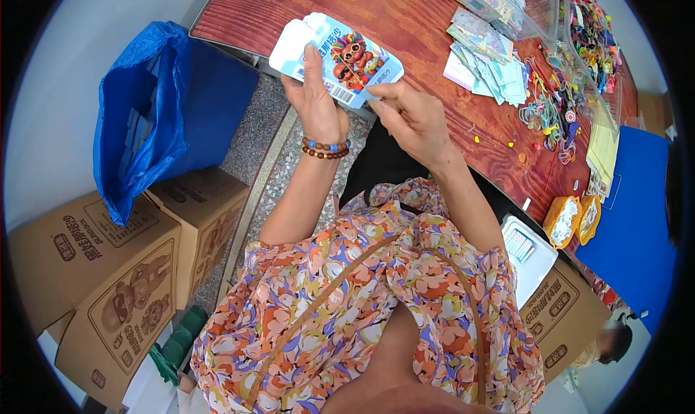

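Note:
A small light-blue and white cardboard box (347, 56) with a colourful cartoon figure on its front is tilted above the near edge of the table. Its white end flap sticks out at the far left end. My left hand (316, 95) is wrapped round the box from below, the thumb lying along its front. At the right end, the thumb and bent fingers of my right hand (413, 117) pinch the box's near corner. Whether anything is inside the box cannot be seen.
Blister cards and packets (489, 59) lie on the red wooden table (434, 52), beside a heap of coloured cords and trinkets (554, 117). A blue bag (137, 124) and brown cartons (123, 262) stand at left. A white tray (532, 251) and orange case (562, 222) are at right.

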Demonstrator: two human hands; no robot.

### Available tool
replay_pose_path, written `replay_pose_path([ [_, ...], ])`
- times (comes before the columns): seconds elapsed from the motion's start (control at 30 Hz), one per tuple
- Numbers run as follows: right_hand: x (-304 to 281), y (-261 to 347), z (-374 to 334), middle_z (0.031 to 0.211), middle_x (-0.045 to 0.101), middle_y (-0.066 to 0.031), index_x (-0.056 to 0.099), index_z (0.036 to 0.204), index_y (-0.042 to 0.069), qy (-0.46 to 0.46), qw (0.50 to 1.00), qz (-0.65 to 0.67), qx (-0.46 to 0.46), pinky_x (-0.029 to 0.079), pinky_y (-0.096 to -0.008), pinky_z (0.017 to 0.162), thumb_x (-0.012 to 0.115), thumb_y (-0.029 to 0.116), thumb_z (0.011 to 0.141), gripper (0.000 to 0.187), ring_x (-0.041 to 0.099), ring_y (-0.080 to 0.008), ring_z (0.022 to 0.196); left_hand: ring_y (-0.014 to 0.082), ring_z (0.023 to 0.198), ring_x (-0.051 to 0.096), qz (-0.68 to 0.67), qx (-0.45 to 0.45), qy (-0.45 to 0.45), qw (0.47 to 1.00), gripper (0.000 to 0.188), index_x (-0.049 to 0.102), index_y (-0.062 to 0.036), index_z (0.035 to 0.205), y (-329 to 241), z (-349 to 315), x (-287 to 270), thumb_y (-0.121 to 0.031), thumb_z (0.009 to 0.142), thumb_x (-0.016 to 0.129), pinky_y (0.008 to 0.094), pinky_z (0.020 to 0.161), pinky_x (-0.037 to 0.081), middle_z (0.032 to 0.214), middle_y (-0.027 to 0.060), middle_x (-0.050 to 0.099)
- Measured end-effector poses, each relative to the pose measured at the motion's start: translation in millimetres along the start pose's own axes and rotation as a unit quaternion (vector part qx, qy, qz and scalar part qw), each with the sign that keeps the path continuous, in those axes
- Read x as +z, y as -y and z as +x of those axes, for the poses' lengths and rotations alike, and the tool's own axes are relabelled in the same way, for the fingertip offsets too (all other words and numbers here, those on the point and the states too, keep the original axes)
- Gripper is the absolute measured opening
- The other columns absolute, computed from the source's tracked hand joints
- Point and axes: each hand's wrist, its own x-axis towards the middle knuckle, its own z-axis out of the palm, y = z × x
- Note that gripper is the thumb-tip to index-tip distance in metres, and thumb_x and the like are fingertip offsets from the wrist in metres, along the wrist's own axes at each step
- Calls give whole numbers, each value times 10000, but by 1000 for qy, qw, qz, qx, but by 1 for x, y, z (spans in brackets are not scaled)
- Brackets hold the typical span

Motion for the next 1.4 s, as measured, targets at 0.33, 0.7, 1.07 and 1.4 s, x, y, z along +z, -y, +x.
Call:
replay_pose_path([
  [0.33, 11, -2, -1, 661, 590, -65, 618, 926, 56, 40, 988, -151, 17, 449, -304, 530, 649, 82, 882, 59, 597, -162, 567, 258, 1114, 633, -17, -92, -27, 995, 499, 461, 18, 1339, -2, 23, -18, -369, 1027, 499, 428, 916, 565, 1270, 131, 597],
  [0.7, -13, -3, 1, 593, 489, -41, 591, 877, 57, 59, 992, -111, -20, 382, -313, 499, 669, 114, 860, 98, 472, -146, 506, 191, 1010, 672, 33, -93, 22, 995, 398, 511, 1, 1226, -9, 39, -31, -279, 970, 631, 350, 847, 593, 1145, 113, 637],
  [1.07, -29, -13, 4, 621, 477, 56, 598, 863, 39, 43, 991, 26, 122, 314, -240, 514, 668, 115, 906, 112, 390, -31, 580, 140, 930, 679, 192, -297, 206, 912, 403, 508, 34, 1244, -40, 33, -55, -154, 932, 681, 306, 780, 584, 1100, 114, 668],
  [1.4, -1, -14, -1, 672, 567, 26, 602, 883, 26, 44, 994, 52, 91, 384, -205, 556, 594, 129, 963, 131, 485, -35, 595, 164, 1005, 674, 97, -357, 155, 916, 379, 537, 15, 1252, -43, 34, -71, -197, 956, 646, 311, 848, 572, 1156, 107, 663],
])
